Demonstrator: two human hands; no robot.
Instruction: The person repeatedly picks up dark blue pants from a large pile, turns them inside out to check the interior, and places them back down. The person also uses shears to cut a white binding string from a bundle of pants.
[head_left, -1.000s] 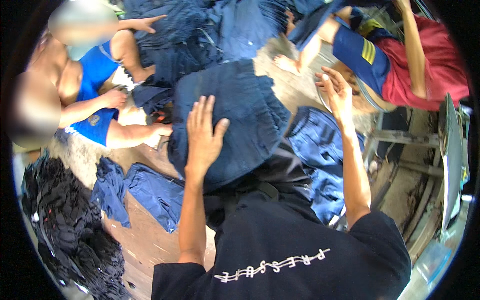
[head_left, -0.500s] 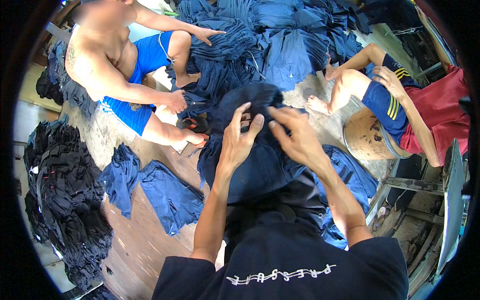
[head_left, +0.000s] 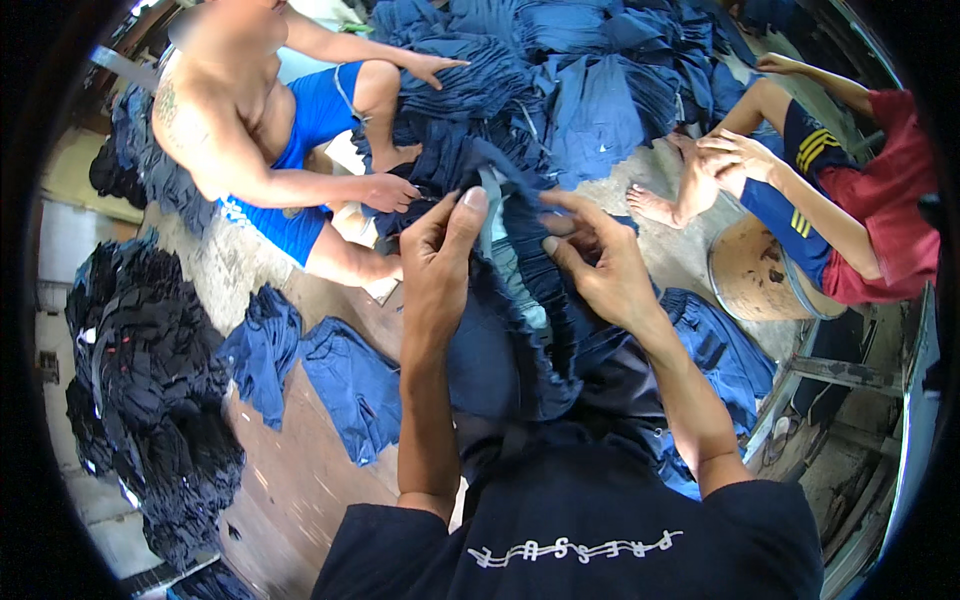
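A dark navy garment (head_left: 485, 340) lies across my lap, its frayed opening spread to show pale green inside. At the left edge of that opening, my left hand (head_left: 440, 240) is closed on the cloth, thumb pointing up. My right hand (head_left: 605, 265) has its thumb and bent fingers on the right edge, in a loose pinch on the fabric. Much of the cloth inside both grips is hidden by my fingers.
Blue clothes form a large pile (head_left: 500, 90) at the back. Blue shorts (head_left: 355, 385) lie on the floor to the left, near a black clothes heap (head_left: 150, 400). One person sits at far left; another sits on a round drum (head_left: 755, 270) at right.
The garment's opening has been spread, exposing the pale inside. My left hand has closed on its edge, and my right fingers have come onto the other edge. The person at left has moved a hand nearer.
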